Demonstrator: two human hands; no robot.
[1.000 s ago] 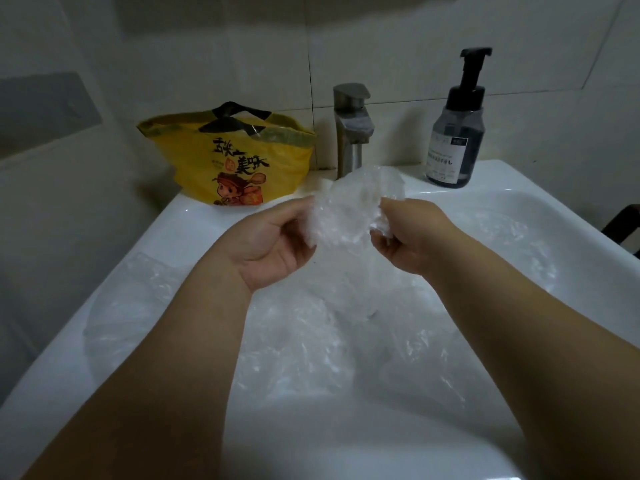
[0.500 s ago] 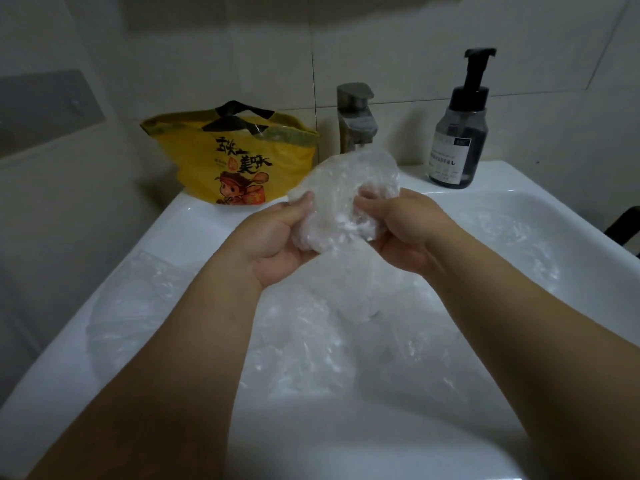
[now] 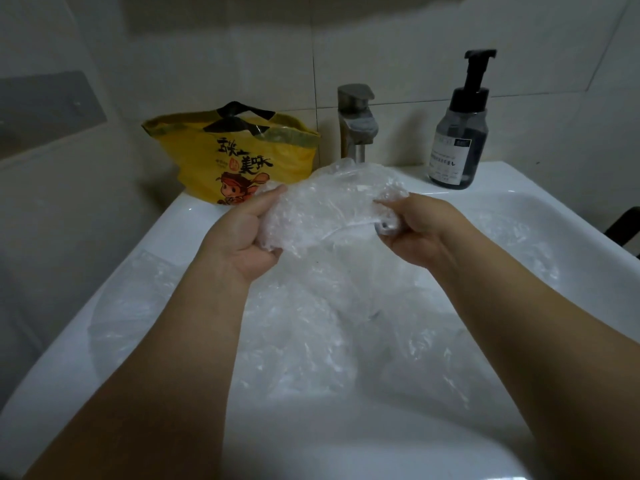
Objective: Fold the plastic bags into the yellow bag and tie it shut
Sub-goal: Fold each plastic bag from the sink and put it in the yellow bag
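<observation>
A crumpled clear plastic bag [image 3: 329,202] is held above the sink between both hands. My left hand [image 3: 242,233] grips its left end, thumb on top and fingers curled underneath. My right hand [image 3: 419,230] pinches its right end. Several more clear plastic bags [image 3: 311,341] lie loose in the basin under my forearms. The yellow bag [image 3: 228,161], printed with black characters and a cartoon figure, stands open at the back left corner of the sink, its black handles up.
The white sink [image 3: 166,237] fills the lower view. A steel tap [image 3: 356,123] stands at the back centre, partly behind the held bag. A dark pump soap bottle [image 3: 457,140] stands at the back right. Tiled wall behind; a dark object [image 3: 623,226] at the right edge.
The hands have drawn apart, stretching the bunched clear bag wider between them. One second ago it was a small wad held close together.
</observation>
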